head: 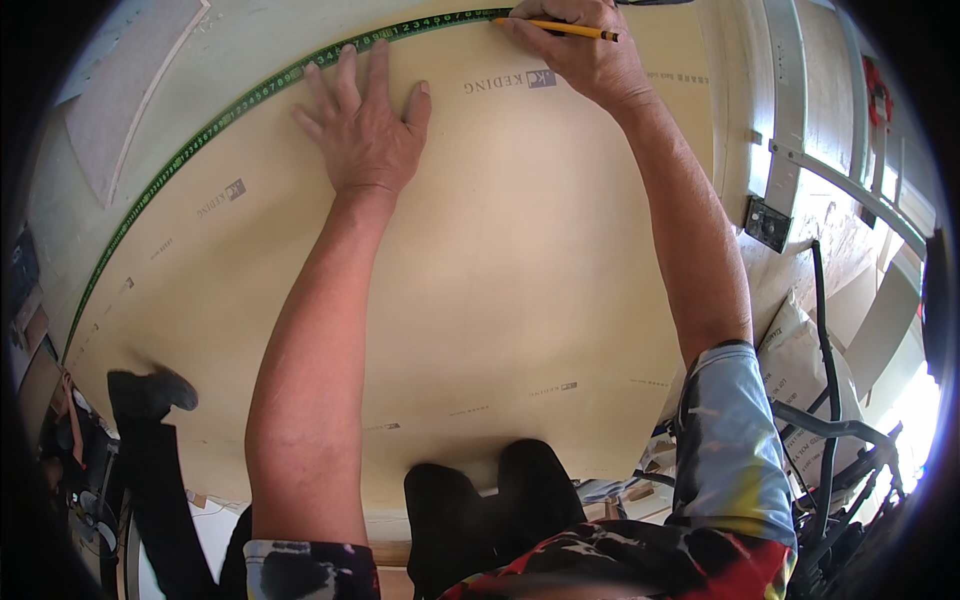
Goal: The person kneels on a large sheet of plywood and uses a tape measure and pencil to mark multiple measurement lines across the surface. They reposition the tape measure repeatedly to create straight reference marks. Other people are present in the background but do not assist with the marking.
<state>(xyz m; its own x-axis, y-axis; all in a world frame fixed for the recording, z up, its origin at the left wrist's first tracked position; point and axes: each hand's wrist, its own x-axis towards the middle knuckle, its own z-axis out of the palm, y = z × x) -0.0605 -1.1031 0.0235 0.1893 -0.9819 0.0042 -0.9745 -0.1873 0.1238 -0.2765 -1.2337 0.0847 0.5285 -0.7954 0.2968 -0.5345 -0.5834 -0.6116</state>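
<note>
Below me lies a large tan sheet (510, 262), its face printed with the KEDING mark. Along its far edge runs a green-and-black tape measure (259, 95), bending with the lens. My left hand (369, 135) rests flat on the sheet, fingers spread, some fingertips touching the tape's edge. It grasps nothing. Between the fingers of my right hand (592, 56) is a yellow pencil (577, 30), its point on the sheet beside the tape. The right hand covers the tape beyond that point.
A pale board (135, 105) lies past the tape. At left are a dark-trousered leg with a black shoe (154, 391), another person's arm (73, 420) near the tape's far end, and a fan (94, 517). Metal framing (784, 97), a printed sack (810, 367) and black tubing (825, 427) stand right.
</note>
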